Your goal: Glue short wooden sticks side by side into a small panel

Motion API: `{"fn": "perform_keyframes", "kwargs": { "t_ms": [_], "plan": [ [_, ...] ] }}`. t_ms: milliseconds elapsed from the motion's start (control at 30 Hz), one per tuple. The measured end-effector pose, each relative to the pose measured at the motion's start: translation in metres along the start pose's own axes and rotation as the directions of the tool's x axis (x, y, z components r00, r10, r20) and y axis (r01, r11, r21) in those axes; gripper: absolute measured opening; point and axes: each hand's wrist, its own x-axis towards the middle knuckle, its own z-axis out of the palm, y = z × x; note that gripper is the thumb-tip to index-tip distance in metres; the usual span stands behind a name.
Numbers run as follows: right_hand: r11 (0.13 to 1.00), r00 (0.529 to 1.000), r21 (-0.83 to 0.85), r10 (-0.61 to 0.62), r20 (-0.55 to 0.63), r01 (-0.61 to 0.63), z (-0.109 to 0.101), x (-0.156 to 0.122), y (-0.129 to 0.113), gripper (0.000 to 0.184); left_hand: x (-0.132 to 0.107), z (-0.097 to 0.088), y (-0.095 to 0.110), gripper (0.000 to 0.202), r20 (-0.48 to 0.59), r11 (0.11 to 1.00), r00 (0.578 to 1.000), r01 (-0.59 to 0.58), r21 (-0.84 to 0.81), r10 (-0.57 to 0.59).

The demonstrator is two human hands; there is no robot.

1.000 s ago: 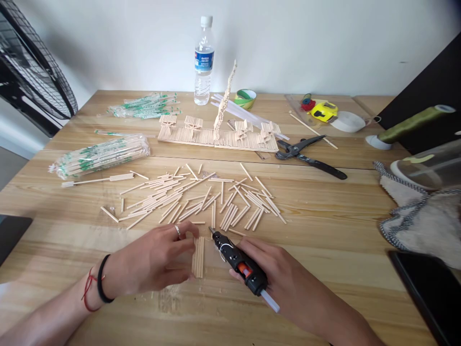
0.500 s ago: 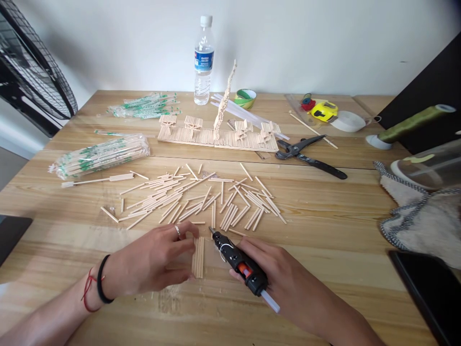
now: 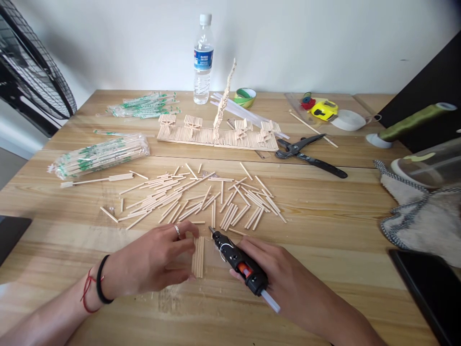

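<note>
My right hand (image 3: pixel 268 269) is wrapped around a black hot glue gun (image 3: pixel 237 259), its nozzle pointing up and left and a clear glue stick poking out of the back. My left hand (image 3: pixel 162 259), wearing a ring, curls its fingers against a small panel of wooden sticks (image 3: pixel 199 257) laid side by side on the table. The fingertips touch its left side and ends; part of the panel is hidden behind them. The nozzle sits just off the panel's upper right corner. Many short loose sticks (image 3: pixel 158 197) lie scattered beyond both hands.
A stick-built model (image 3: pixel 198 137) with a tall curved spire stands farther back, beside a water bottle (image 3: pixel 203 62). Black pliers (image 3: pixel 302 156), a yellow tape measure (image 3: pixel 324 110), bagged sticks (image 3: pixel 101 156), a towel (image 3: pixel 414 221) and a dark phone-like slab (image 3: pixel 425 293) surround the work area.
</note>
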Motion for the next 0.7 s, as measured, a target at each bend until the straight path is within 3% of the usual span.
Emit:
{"fn": "perform_keyframes", "kwargs": {
  "t_ms": [200,433,700],
  "plan": [
    [1.000,1.000,0.000,0.008,0.008,-0.008,-0.0001,0.0022,-0.0029,0.026,0.0000,0.0003,0.0004,0.019,-0.009,1.000,1.000,-0.009,0.008,0.009],
    [1.000,1.000,0.021,0.004,0.001,-0.004,0.0003,-0.0002,-0.0011,0.034,0.0004,-0.0015,0.0018,0.022,-0.022,1.000,0.999,-0.025,0.009,0.025],
    [1.000,1.000,0.014,0.001,0.004,-0.001,0.0007,0.0016,-0.0004,0.031,0.0014,-0.0023,0.0020,0.026,-0.004,0.999,0.999,-0.045,0.016,0.045]
  ]
}}
